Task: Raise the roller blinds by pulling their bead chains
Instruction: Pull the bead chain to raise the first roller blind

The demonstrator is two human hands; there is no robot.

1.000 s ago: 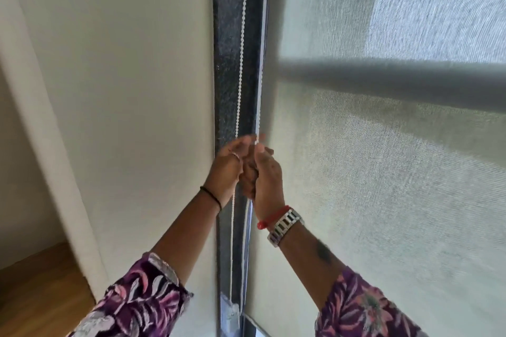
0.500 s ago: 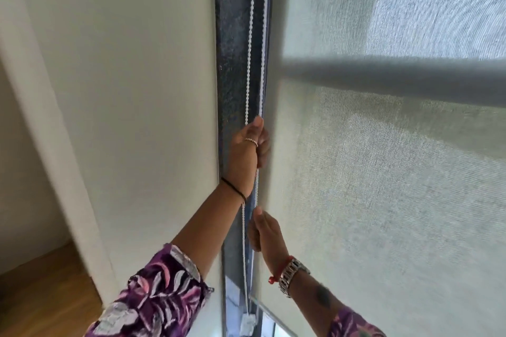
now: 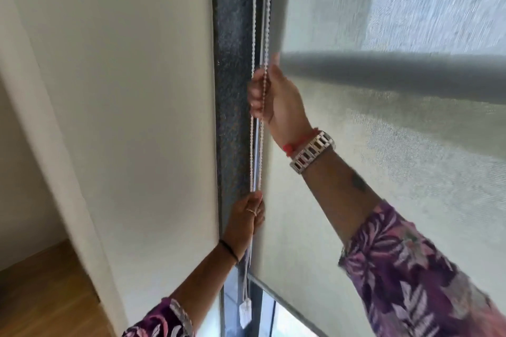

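A pale grey-green roller blind (image 3: 356, 200) covers the window on the right; its bottom bar (image 3: 287, 301) hangs low, with glass showing beneath. The white bead chain (image 3: 256, 22) runs down the dark window frame in two strands. My right hand (image 3: 276, 98), with a metal watch and red thread at the wrist, is raised and shut on a strand of the chain. Lower down, my left hand (image 3: 246, 221), wearing a ring, is shut on the chain. The chain's white plastic weight (image 3: 245, 312) dangles below my left wrist.
A dark speckled stone frame (image 3: 232, 90) stands between the blind and a cream wall (image 3: 123, 117) on the left. Wooden floor (image 3: 41, 295) shows at the lower left. A dark horizontal window bar (image 3: 397, 74) shows through the blind.
My hands have swapped heights: the left hand has come down along the chain, the right hand has gone up and gripped it high. The blind's bottom bar has risen, showing more glass.
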